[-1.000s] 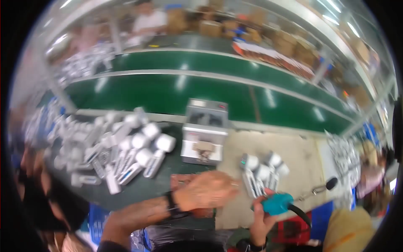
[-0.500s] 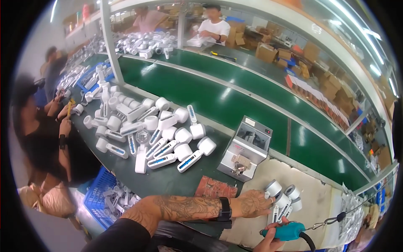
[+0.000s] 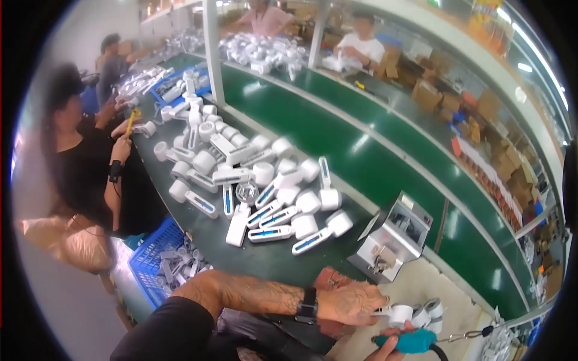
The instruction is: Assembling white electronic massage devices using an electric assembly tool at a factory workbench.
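Note:
My left hand [image 3: 354, 304], with a dark band round its wrist, is closed on the narrow end of a white round-headed part [image 3: 400, 314]. Two similar white parts [image 3: 432, 308] sit just to the right of it on a beige board. Below them, my right hand [image 3: 392, 344] wraps round a teal electric screwdriver [image 3: 415, 341], whose tip points left toward my left hand. The screwdriver hangs from a metal cable [image 3: 463, 335] and has a black cord at its lower end. My right fingers are partly cut off by the lower edge.
Many white parts with blue-striped handles [image 3: 274, 231] cover the bench. A grey metal machine [image 3: 391, 237] stands near a worn reddish pad [image 3: 330, 280]. Green conveyor belts [image 3: 337, 129] run beyond. A blue basket [image 3: 141, 265] of parts stands at lower left; a co-worker [image 3: 90, 162] is at left.
The view has swung, so the bench sits farther right and lower. My left hand has drawn one white part left, away from the other two. My right hand still holds the electric screwdriver.

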Tool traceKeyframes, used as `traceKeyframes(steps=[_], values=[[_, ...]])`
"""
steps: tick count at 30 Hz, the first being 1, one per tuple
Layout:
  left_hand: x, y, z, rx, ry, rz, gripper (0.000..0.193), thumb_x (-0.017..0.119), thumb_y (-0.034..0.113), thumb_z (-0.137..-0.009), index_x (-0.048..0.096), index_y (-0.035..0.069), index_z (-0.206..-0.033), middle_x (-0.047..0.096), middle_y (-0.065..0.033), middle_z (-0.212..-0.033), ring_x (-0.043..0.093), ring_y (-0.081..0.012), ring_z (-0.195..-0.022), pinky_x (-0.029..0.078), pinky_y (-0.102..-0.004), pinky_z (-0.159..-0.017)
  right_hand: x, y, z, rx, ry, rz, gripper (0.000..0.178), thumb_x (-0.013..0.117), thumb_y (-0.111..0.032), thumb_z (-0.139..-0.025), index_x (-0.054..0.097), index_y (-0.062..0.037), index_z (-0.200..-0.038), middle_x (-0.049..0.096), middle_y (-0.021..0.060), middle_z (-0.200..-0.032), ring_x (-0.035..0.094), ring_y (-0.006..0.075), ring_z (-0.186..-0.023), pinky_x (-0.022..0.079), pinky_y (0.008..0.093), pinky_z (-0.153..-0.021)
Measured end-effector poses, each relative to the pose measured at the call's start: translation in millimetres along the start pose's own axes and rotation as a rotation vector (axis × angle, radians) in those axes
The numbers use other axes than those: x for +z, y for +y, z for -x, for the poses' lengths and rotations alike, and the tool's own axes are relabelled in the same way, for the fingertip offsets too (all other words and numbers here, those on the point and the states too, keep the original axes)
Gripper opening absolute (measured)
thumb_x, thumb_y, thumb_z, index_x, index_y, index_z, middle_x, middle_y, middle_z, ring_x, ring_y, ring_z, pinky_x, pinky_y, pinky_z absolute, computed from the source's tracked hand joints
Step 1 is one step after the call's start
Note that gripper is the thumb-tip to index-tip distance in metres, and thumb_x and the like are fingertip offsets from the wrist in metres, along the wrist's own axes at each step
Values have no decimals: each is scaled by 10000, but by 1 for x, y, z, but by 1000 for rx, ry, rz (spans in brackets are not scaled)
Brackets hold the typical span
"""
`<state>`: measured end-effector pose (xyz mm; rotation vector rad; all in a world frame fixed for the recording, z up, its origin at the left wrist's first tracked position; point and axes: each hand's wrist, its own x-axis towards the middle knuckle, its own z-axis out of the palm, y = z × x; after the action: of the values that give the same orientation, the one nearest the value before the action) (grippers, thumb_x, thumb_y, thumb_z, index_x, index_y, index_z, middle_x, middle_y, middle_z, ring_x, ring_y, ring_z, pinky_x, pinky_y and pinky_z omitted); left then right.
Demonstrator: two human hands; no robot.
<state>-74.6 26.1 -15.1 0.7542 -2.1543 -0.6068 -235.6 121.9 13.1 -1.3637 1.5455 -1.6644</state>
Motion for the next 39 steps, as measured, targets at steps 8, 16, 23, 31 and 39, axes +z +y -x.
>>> traceKeyframes(steps=[8,16,23,31,39], values=[[-65,-5,7,-136,20,-31,378,745,150,-779,683,98,-1148,660,-57,-1005,680,-263,-919,549,-397,-688,22,-15,-22,-12,-20,-143,488,651,-286,-972,523,44,-1307,648,126,-1016,608,199,-873,501,318,-767],[-64,-1,-1,-100,-52,-59,296,764,184,-815,656,46,-1053,635,-87,-993,642,-285,-921,536,-409,-727,18,-28,-2,108,-147,-223,658,692,-439,-918,512,65,-1301,636,108,-918,596,190,-812,484,312,-738],[-59,-10,18,62,29,-71,291,776,230,-844,663,46,-1039,641,-78,-958,647,-278,-883,542,-371,-758,21,-9,-4,63,-76,-174,565,655,-381,-957,519,55,-1289,611,68,-856,572,150,-787,457,297,-708],[-64,-17,10,142,127,-178,267,796,246,-786,686,68,-952,640,-45,-883,638,-239,-768,553,-358,-665,22,-6,-45,-22,23,-203,584,595,-403,-993,477,55,-1334,612,97,-896,569,174,-798,464,319,-734],[-66,-18,0,-98,-117,-66,248,768,213,-809,680,56,-979,607,-63,-890,601,-261,-852,521,-389,-764,44,-61,-71,-157,-187,-530,648,509,-677,-973,505,-37,-1073,455,33,-701,422,157,-608,375,322,-589]])
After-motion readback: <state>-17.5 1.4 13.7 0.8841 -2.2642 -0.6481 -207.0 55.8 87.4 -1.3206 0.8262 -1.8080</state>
